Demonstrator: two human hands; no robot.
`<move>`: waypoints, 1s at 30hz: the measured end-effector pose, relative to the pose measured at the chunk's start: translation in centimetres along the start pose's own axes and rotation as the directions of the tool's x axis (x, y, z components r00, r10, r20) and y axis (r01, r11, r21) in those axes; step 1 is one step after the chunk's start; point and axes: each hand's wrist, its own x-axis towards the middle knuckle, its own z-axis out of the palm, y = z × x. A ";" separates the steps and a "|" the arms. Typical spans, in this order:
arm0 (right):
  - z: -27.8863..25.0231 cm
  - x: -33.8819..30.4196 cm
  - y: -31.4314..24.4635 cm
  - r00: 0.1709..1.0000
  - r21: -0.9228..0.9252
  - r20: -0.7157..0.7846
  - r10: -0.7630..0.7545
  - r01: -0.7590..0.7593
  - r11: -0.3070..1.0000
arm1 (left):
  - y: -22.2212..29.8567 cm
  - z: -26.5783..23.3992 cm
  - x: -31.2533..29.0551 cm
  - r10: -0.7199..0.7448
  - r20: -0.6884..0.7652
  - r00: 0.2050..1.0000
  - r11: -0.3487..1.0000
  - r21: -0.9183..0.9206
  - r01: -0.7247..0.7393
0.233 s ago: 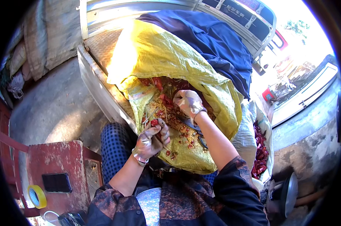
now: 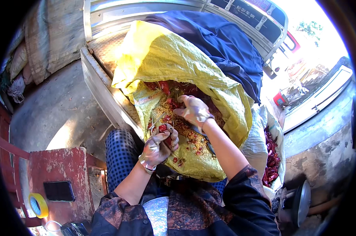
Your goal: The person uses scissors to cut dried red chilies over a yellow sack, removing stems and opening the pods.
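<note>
My left hand (image 2: 156, 149), in a thin patterned glove, is closed round red dried chilli peppers (image 2: 163, 128) at the near edge of a yellow woven sack (image 2: 201, 171). Over the sack's mouth reaches my right hand (image 2: 195, 110), gloved alike, its thumb and forefinger apart. Red chilli pieces (image 2: 172, 103) lie just beyond those fingertips. Pale yellow seeds (image 2: 193, 137) and red scraps are strewn over the sack's inner face. A dark tool (image 2: 211, 148) with a looped handle lies partly hidden under my right forearm.
Dark blue cloth (image 2: 225, 39) covers the sack's far side, on a metal truck bed (image 2: 107, 90). A pale sack of red chillies (image 2: 271, 161) stands at right. To the left, a worn red stool (image 2: 79, 173) bears a phone (image 2: 59, 191) and yellow tape roll (image 2: 38, 205).
My right hand has shifted slightly left, and its thumb and forefinger have spread apart. The left hand stays nearly in place, still holding the chillies.
</note>
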 end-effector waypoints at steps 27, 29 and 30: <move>4.8 -14.9 -2.1 0.939 -0.028 -0.134 -0.318 0.317 0.948 | -2.5 1.4 -0.5 0.302 -0.286 0.909 0.911 0.368 -0.187; 3.2 -15.2 -3.7 0.876 -0.310 -0.068 -0.478 0.437 0.844 | -2.6 0.2 -0.6 0.290 -0.238 0.927 0.896 0.407 -0.176; 2.4 -15.5 -4.7 0.849 -0.398 -0.064 -0.525 0.461 0.793 | -2.5 -0.3 -0.7 0.316 -0.179 0.932 0.801 0.577 -0.161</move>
